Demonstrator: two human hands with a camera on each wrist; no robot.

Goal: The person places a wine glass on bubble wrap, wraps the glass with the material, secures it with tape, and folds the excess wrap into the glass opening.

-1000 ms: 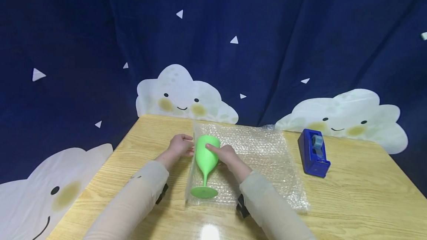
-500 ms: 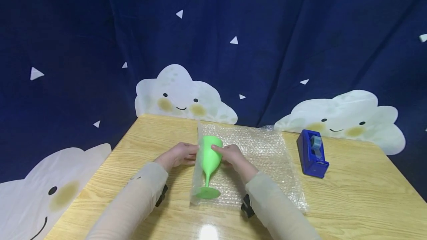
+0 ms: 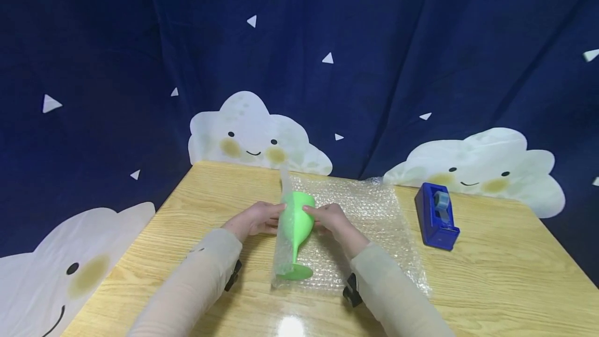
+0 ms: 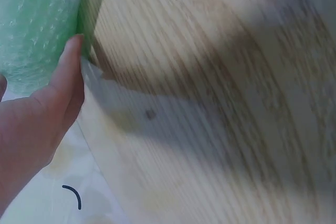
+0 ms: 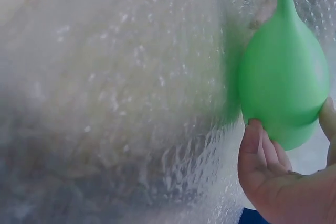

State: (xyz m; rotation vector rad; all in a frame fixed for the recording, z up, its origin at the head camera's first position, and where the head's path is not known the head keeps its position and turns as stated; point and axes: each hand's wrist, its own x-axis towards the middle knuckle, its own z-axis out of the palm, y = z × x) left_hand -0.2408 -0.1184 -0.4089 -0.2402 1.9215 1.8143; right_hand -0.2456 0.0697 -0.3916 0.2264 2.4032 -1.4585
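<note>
A bright green plastic goblet [image 3: 305,222] lies on its side along the left part of a sheet of bubble wrap [image 3: 369,222], its foot toward me. The sheet's left edge is folded up over the near-left side of the bowl. My left hand [image 3: 260,217] pinches that folded flap against the bowl; in the left wrist view the green shows blurred through the bubble wrap [image 4: 42,24]. From the other side my right hand [image 3: 332,220] grips the bowl, thumb on top. The right wrist view has its fingertips [image 5: 254,127] on the goblet [image 5: 286,77] near the rim.
A blue tape dispenser [image 3: 435,217] with a roll of clear tape stands right of the bubble wrap. All rests on a light wooden table [image 3: 496,264]. Behind it hangs a dark blue curtain [image 3: 299,25] with white clouds and triangles.
The goblet has rolled slightly to the right with the right hand. The left hand has followed, bringing the bubble wrap's edge up and over the bowl's left side.
</note>
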